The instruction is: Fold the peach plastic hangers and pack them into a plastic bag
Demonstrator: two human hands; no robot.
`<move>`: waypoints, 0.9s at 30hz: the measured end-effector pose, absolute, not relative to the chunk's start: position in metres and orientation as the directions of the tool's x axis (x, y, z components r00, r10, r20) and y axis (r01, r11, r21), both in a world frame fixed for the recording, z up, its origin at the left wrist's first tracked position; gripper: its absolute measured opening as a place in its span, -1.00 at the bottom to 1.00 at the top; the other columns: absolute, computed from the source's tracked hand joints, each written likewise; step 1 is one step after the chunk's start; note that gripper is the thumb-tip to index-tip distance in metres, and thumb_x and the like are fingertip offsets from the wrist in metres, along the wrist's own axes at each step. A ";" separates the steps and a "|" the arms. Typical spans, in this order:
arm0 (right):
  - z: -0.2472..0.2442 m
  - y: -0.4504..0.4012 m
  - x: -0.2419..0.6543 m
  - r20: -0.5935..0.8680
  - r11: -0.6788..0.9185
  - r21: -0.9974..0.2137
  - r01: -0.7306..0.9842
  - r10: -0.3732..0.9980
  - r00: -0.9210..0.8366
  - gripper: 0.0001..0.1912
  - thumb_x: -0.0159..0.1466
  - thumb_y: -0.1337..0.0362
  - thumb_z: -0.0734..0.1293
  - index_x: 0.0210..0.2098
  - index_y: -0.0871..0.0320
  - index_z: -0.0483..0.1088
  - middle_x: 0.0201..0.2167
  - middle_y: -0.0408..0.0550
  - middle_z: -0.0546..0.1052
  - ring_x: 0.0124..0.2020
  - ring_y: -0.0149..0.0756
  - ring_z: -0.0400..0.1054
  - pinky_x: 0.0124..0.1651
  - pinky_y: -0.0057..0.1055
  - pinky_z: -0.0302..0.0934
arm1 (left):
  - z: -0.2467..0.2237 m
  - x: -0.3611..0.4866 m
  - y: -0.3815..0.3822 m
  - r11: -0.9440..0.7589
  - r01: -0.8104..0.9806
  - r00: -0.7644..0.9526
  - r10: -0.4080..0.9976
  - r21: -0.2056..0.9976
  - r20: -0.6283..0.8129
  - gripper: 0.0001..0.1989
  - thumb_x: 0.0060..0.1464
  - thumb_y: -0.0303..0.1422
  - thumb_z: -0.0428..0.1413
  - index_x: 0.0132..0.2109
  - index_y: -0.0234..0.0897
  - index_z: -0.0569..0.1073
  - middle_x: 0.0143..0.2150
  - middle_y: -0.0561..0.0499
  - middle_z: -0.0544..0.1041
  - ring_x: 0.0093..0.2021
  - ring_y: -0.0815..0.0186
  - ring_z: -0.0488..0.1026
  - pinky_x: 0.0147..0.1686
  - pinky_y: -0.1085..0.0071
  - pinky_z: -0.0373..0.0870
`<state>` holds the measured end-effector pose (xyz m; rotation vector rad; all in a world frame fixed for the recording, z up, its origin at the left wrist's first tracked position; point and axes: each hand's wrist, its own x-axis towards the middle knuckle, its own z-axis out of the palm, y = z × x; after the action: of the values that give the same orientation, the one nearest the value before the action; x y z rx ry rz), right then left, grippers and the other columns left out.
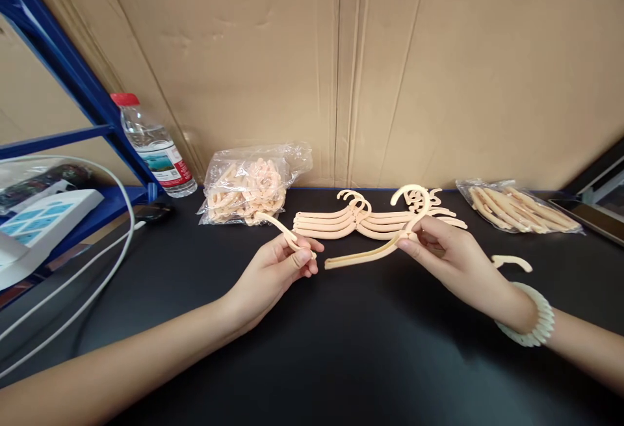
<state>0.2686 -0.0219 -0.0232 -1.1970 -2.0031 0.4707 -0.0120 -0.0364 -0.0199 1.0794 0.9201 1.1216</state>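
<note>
Peach hooked hanger (375, 254) pinched by right fingers (419, 252); left fingers (296, 259) pinch a curved piece (277, 225).

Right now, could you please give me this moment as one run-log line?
left hand: holds curved hanger piece | right hand: holds hooked hanger piece | beyond hands: stacked hangers, left bag, right bag
</note>
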 end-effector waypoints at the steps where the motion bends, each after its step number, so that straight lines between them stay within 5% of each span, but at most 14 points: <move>1: -0.023 -0.023 0.269 0.413 0.498 -0.640 0.586 0.865 -0.284 -0.69 0.35 0.03 0.23 -0.38 0.12 0.28 -0.53 -0.20 0.21 -0.51 -0.37 0.08 -0.47 -0.43 0.05 | -0.014 -0.013 -0.040 0.102 -0.217 0.185 0.981 0.971 -0.061 -0.86 0.01 -0.36 0.27 -0.35 -0.33 0.48 -0.18 -0.04 0.51 -0.37 0.45 0.39 -0.28 0.51 0.39; 5: -0.018 -0.031 0.272 0.395 0.492 -0.697 0.522 0.871 -0.292 -0.74 0.35 0.06 0.25 -0.31 0.13 0.34 -0.54 -0.18 0.27 -0.53 -0.37 0.13 -0.49 -0.43 0.08 | 0.004 -0.010 -0.073 0.116 -0.241 0.032 0.993 0.964 -0.111 -0.83 -0.06 -0.37 0.32 -0.36 -0.31 0.48 -0.26 -0.02 0.49 -0.38 0.42 0.38 -0.27 0.48 0.41; 9: -0.012 -0.043 0.276 0.409 0.539 -0.738 0.406 0.836 -0.366 -0.82 0.36 0.15 0.26 -0.26 0.12 0.37 -0.43 -0.12 0.41 -0.51 -0.38 0.23 -0.47 -0.44 0.17 | -0.013 0.017 -0.111 -0.067 -0.491 -0.248 0.966 0.868 -0.065 -0.73 -0.16 -0.28 0.38 -0.38 -0.26 0.46 -0.38 0.07 0.42 -0.48 0.48 0.29 -0.43 0.53 0.37; 11: -0.009 -0.049 0.279 0.431 0.572 -0.732 0.370 0.809 -0.400 -0.85 0.36 0.19 0.27 -0.28 0.12 0.38 -0.39 -0.10 0.43 -0.48 -0.38 0.26 -0.44 -0.44 0.22 | -0.021 0.031 -0.120 -0.066 -0.541 -0.290 0.950 0.839 -0.113 -0.73 -0.14 -0.27 0.37 -0.37 -0.26 0.45 -0.38 0.07 0.40 -0.42 0.46 0.31 -0.34 0.50 0.41; 22: 0.000 -0.064 0.281 0.613 0.668 -0.712 0.215 0.741 -0.274 -0.93 0.31 0.27 0.31 -0.30 0.10 0.41 -0.42 -0.09 0.45 -0.54 -0.38 0.34 -0.54 -0.45 0.30 | 0.000 0.035 -0.110 0.102 -0.469 -0.171 0.964 0.877 -0.203 -0.76 -0.06 -0.22 0.32 -0.33 -0.20 0.43 0.08 0.02 0.44 0.05 0.16 0.40 -0.07 0.22 0.47; 27: 0.000 -0.066 0.277 0.611 0.656 -0.736 0.165 0.750 -0.255 -0.97 0.30 0.28 0.33 -0.27 0.09 0.42 -0.41 -0.11 0.46 -0.56 -0.38 0.38 -0.53 -0.45 0.34 | -0.004 0.032 -0.110 0.161 -0.517 -0.043 0.976 0.840 -0.213 -0.73 -0.06 -0.23 0.32 -0.34 -0.21 0.39 0.08 0.02 0.45 0.00 0.17 0.45 -0.10 0.24 0.48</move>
<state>0.2773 -0.0657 0.0000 -0.7368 -1.7743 0.6632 0.0318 -0.1102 -0.0037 0.6238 0.9594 1.3420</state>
